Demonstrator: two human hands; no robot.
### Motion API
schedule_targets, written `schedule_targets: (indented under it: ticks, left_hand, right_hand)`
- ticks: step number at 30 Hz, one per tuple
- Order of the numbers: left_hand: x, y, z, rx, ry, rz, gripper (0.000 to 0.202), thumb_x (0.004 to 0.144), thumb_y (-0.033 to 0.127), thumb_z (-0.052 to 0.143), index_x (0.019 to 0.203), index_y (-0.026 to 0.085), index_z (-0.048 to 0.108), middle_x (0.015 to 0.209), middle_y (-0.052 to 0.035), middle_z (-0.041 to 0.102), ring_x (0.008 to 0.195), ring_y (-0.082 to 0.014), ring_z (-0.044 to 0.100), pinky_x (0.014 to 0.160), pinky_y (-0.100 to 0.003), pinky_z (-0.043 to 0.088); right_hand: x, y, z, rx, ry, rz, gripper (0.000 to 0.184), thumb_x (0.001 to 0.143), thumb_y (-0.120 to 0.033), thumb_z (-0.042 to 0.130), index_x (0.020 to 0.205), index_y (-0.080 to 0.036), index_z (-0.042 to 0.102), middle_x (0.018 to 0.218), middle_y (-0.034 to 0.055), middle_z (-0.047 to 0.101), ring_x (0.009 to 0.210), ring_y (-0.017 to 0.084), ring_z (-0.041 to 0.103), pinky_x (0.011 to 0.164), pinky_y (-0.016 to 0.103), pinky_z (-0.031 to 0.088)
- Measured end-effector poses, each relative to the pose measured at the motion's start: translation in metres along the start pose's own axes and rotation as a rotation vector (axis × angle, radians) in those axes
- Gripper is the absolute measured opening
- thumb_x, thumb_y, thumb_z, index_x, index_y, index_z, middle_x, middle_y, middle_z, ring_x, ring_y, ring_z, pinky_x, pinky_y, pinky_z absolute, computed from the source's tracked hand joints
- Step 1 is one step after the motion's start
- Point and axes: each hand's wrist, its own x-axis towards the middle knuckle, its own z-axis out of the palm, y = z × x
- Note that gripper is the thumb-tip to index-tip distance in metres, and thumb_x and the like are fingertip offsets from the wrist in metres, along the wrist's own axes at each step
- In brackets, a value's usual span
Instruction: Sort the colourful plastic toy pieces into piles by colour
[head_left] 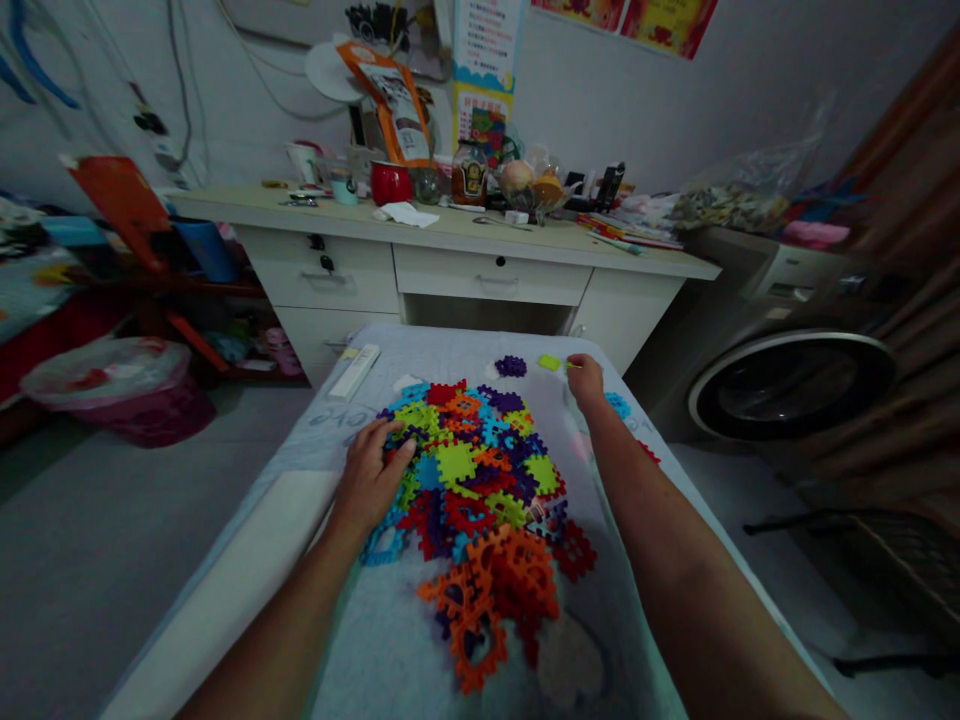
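A heaped pile of colorful toothed plastic pieces (457,465) lies in the middle of a table (375,640) covered with pale cloth. At the pile's left edge, the person's left hand (375,468) is loosely open, thumb apart, fingers touching pieces. Beyond the pile's far right side, the right hand (586,382) has its fingers curled, a sliver of lime green at the tips; whether it grips that, I cannot tell. Beside those fingertips, also beyond the pile, lies a lime piece (549,362), with purple pieces (511,367) further left. A white remote control (355,372) lies beyond the pile's left side.
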Motion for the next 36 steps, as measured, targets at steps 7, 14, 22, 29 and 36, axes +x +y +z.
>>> schedule_targets:
  ticks: [7, 14, 22, 29, 36]
  left_hand:
    - [0.0, 0.001, -0.001, 0.008, -0.018, 0.004, 0.046, 0.088, 0.053, 0.05, 0.118, 0.021, 0.061, 0.131, -0.0108, 0.052, 0.13, -0.028, 0.047, 0.114, -0.048, 0.035]
    - [-0.001, 0.003, -0.002, -0.007, -0.027, 0.001, 0.044, 0.088, 0.052, 0.05, 0.119, 0.022, 0.06, 0.132, -0.0109, 0.051, 0.129, -0.0275, 0.047, 0.113, -0.049, 0.037]
    - [0.0, 0.003, -0.002, -0.006, -0.025, -0.005, 0.046, 0.088, 0.054, 0.049, 0.119, 0.021, 0.061, 0.132, -0.0116, 0.051, 0.129, -0.0277, 0.047, 0.114, -0.049, 0.035]
    - [-0.001, 0.006, -0.002, -0.018, -0.029, -0.024, 0.046, 0.087, 0.054, 0.05, 0.119, 0.022, 0.061, 0.133, -0.0107, 0.051, 0.13, -0.0274, 0.047, 0.114, -0.048, 0.035]
    - [-0.001, 0.006, -0.003, -0.016, -0.026, -0.023, 0.044, 0.087, 0.052, 0.051, 0.118, 0.023, 0.061, 0.133, -0.0098, 0.051, 0.13, -0.0271, 0.047, 0.115, -0.047, 0.035]
  right_hand:
    - [-0.021, -0.018, 0.024, -0.476, -0.278, -0.111, 0.036, 0.079, -0.006, 0.05, 0.107, -0.017, 0.071, 0.127, 0.0133, 0.061, 0.121, 0.03, 0.053, 0.107, 0.047, 0.036]
    - [-0.017, -0.02, 0.026, -0.718, -0.302, -0.155, 0.04, 0.088, -0.007, 0.042, 0.121, -0.011, 0.064, 0.123, 0.0219, 0.061, 0.118, 0.032, 0.054, 0.099, 0.043, 0.04]
    - [-0.015, -0.015, 0.025, -0.669, -0.206, -0.182, 0.033, 0.088, -0.005, 0.041, 0.108, -0.014, 0.067, 0.113, 0.0185, 0.066, 0.108, 0.026, 0.06, 0.093, 0.036, 0.044]
    - [0.018, -0.009, 0.019, 0.103, 0.033, 0.279, 0.016, 0.075, -0.008, 0.057, 0.089, -0.016, 0.061, 0.074, 0.0037, 0.063, 0.073, 0.018, 0.066, 0.07, 0.03, 0.054]
    - [0.033, -0.015, 0.016, 0.362, -0.027, 0.332, 0.018, 0.072, -0.006, 0.057, 0.071, -0.02, 0.045, 0.056, -0.0042, 0.049, 0.049, 0.011, 0.057, 0.052, 0.023, 0.051]
